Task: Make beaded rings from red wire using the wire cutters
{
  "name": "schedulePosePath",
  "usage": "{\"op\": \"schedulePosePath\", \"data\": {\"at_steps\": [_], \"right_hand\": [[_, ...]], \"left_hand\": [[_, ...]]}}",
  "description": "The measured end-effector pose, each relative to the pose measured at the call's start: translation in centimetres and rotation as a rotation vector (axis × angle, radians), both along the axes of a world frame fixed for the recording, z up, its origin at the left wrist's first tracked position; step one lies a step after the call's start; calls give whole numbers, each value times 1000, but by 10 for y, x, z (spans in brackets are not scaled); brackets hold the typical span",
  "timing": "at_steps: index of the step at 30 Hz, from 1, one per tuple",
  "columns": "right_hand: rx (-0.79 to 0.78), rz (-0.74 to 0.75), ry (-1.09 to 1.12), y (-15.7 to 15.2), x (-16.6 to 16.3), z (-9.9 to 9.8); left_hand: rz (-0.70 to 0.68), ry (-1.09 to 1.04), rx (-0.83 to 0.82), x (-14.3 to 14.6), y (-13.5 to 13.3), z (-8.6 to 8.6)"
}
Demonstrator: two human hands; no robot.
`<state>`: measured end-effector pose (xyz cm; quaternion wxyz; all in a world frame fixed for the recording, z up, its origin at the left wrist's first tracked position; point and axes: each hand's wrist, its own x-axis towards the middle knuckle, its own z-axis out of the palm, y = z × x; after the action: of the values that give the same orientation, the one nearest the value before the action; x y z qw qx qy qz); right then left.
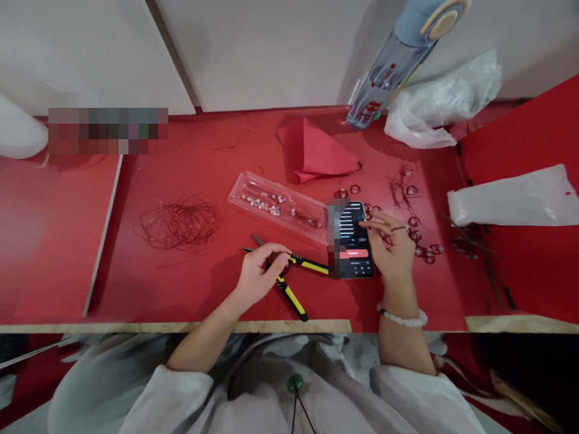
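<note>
Operating the dark rectangular phone [356,241] on the red desk [181,286], it seems, we next need a light touch. Right hand [392,241]: grip apart. Left hand [259,274], over yellow-and-black-handled metal pliers [293,297]: we cannot tell.

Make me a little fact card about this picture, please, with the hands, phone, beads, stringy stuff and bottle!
Left hand: over the yellow-and-black tool; grip unclear
Right hand: fingers at the phone's right side; touch unclear
Phone: screen lit
Beads: in the clear tray
Stringy coil: dark red, left of the tray
Bottle: blue, at the back, beside a crumpled plastic bag
</note>
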<state>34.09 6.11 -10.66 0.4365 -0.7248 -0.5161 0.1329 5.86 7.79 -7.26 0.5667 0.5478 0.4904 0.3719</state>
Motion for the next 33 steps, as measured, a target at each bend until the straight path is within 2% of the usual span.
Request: {"op": "schedulePosePath", "data": {"at_steps": [6,15,23,33], "right_hand": [[-57,-16,8,-1,0,3],[-77,67,64,-1,8,-8],[-106,125,28,-1,8,-9],[-101,140,55,-2,8,-13]], "left_hand": [[-15,3,-1,1,0,2],[-9,4,-13,2,0,4],[-14,5,-26,4,-1,3],[-14,10,-41,4,0,5]]}}
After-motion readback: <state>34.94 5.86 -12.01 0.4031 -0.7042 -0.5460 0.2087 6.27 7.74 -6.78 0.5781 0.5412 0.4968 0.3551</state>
